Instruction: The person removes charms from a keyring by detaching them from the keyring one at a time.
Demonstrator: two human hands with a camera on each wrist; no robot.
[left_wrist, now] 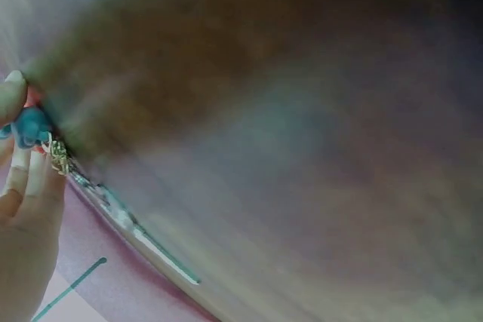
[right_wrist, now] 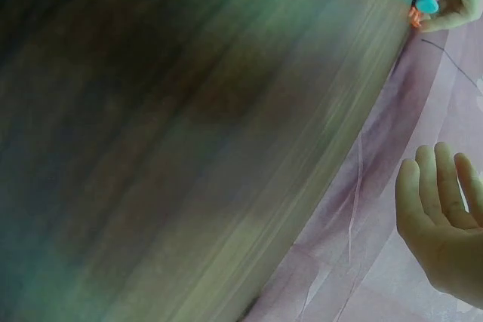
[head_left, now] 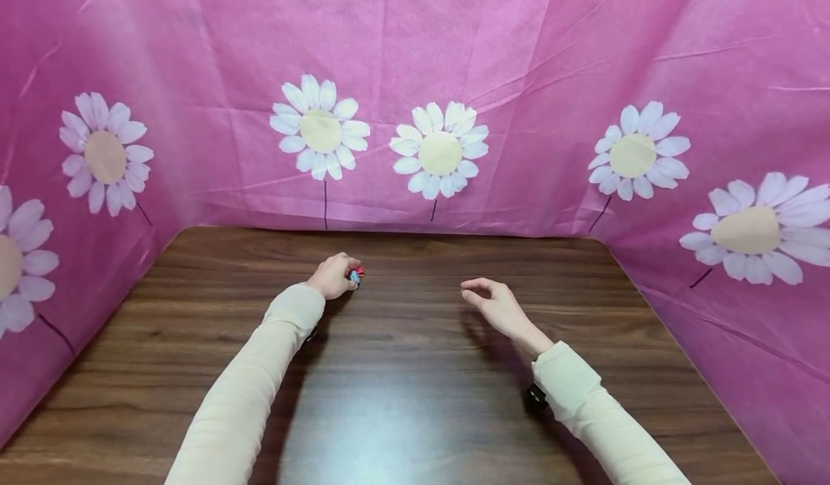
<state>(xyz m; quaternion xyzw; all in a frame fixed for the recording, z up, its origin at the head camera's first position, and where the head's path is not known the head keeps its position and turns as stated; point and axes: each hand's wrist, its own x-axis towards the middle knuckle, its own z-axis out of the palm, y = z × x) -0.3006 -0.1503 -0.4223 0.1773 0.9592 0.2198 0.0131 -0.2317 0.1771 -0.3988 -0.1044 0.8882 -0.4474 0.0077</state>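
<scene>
My left hand (head_left: pixel 333 276) is low over the far part of the wooden table (head_left: pixel 402 341), left of the middle. Between its thumb and fingers it pinches a small keychain (head_left: pixel 355 276) with blue and red parts. Up close in the left wrist view, a gold-coloured chain hangs from the blue part of the keychain (left_wrist: pixel 32 127); the fingers hide some of it. To the right, my right hand (head_left: pixel 499 308) hovers above the tabletop with loosely bent fingers and nothing in them. The right wrist view shows this hand (right_wrist: pixel 445 224) with fingers apart.
A pink cloth (head_left: pixel 519 60) printed with white daisies hangs behind the table and along both sides. Light reflects off the near middle of the tabletop. Each wrist carries a dark device, such as the one under the right cuff (head_left: pixel 537 395).
</scene>
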